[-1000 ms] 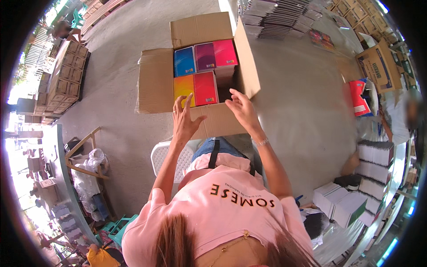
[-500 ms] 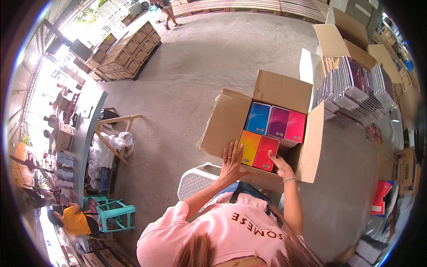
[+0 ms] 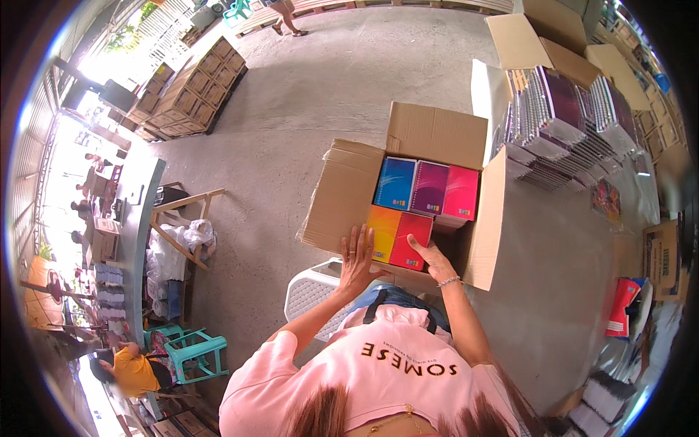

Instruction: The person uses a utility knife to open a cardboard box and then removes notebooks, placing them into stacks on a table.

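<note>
An open cardboard box [image 3: 408, 131] in front of me holds stacks of spiral notebooks. At its far side lie a blue notebook [image 3: 395, 182], a purple notebook [image 3: 429, 189] and a pink notebook [image 3: 460, 193]. On the near side are a yellow notebook [image 3: 381, 231] and a red notebook [image 3: 409, 244]. My left hand [image 3: 357, 262] rests on the box's near left edge beside the yellow notebook, fingers stretched out. My right hand [image 3: 435, 262] grips the right side of the red notebook's stack, thumb on the cover; its other fingers are partly hidden in the gap.
A white plastic stool [image 3: 313, 295] stands under the near left of the box. Tall notebook stacks [image 3: 553, 131] sit at the right near another open carton [image 3: 517, 44]. A long table [image 3: 142, 240], a turquoise stool [image 3: 196, 353] and a seated person in yellow are at the left.
The view has shifted, so the box and hands appear farther left. My right thumb has moved farther onto the red notebook. A person in the background has walked on.
</note>
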A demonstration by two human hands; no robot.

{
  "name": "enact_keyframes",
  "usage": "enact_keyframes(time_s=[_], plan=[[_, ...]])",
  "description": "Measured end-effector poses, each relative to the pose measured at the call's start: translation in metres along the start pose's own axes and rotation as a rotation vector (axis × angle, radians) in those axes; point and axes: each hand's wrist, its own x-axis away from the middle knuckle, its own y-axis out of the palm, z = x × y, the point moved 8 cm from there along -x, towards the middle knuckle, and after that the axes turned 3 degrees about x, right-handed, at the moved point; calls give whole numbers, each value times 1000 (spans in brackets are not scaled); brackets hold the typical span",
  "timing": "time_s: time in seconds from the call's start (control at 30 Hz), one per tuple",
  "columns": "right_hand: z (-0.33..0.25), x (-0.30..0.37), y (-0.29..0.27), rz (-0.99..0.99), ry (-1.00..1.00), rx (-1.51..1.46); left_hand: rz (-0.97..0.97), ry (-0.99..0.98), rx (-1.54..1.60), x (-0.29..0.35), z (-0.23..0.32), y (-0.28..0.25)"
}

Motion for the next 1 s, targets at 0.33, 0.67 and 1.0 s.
enact_keyframes(time_s=[0.33,0.67,1.0], plan=[[-15,8,11,15,-71,26,37,18,-44,1,3,6],[-10,11,8,219,-45,468,-28,35,-128,-1,11,3],[-21,27,11,129,55,399,-71,-3,-161,-3,10,4]])
